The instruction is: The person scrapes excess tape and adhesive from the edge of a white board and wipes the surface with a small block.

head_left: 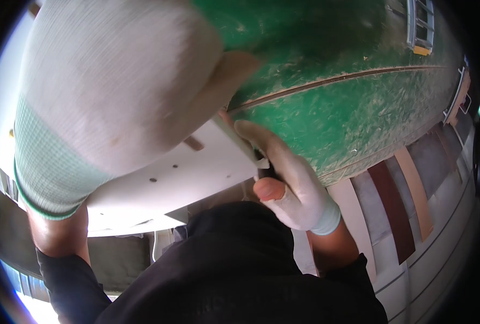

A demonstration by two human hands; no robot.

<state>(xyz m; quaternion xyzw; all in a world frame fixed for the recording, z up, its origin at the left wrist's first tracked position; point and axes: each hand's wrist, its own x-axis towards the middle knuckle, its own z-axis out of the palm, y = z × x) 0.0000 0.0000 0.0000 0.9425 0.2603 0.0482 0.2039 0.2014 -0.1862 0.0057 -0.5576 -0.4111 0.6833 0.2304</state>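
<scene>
My left hand in a white knit glove [121, 81] is looming close, so blurred that I cannot tell its hold; the flat white panel with small round holes [197, 181] is lying below, between my hands; my half-curled, white-gloved right hand [297, 186] is gripping a small black object [267, 171] beside its corner; a scuffed green surface [337, 127] is stretching rightward.

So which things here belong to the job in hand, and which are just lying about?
Job in hand, judging by nearness to the hands:
- white panel, beside the right hand
- dark object, apparently in that hand's grip; kind unclear

Apparently just lying about:
- dark red strip
- tan strip
- ladder-like metal piece
</scene>
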